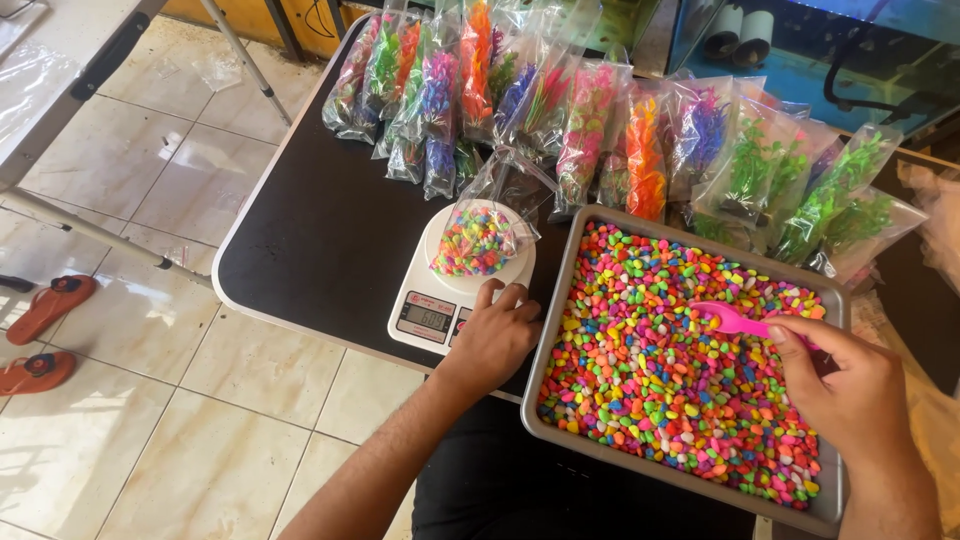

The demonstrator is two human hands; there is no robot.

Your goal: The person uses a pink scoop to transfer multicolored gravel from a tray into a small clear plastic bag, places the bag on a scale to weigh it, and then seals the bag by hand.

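Pale floor tiles (150,400) fill the left and lower left of the frame, with two orange sandals (45,330) at the far left edge. Across the middle sits a black table (320,240), and along its upper edge lies a row of clear bags of bright plastic plants (590,120), stretching from top centre to the upper right.

At centre stands a white kitchen scale (440,300) bearing an open clear bag of coloured pebbles (475,240), its mouth standing upward and leaning toward the top of the frame. The left hand (495,335) comes up from the bottom centre, forearm angled toward the upper right, and rests palm down with loosely curled fingers on the scale's near right corner, beside the display; it grasps nothing.

Right of the scale, a grey metal tray (560,300) takes up the lower right, full of multicoloured pebbles (660,350). The right hand (845,385) enters from the lower right corner, fingers closed around the handle of a pink scoop (725,318), thumb on top. The scoop's long axis runs nearly level across the frame, tilted slightly down to the right, its bowl pointing left toward the scale and lying on the pebbles in the tray's upper right part.
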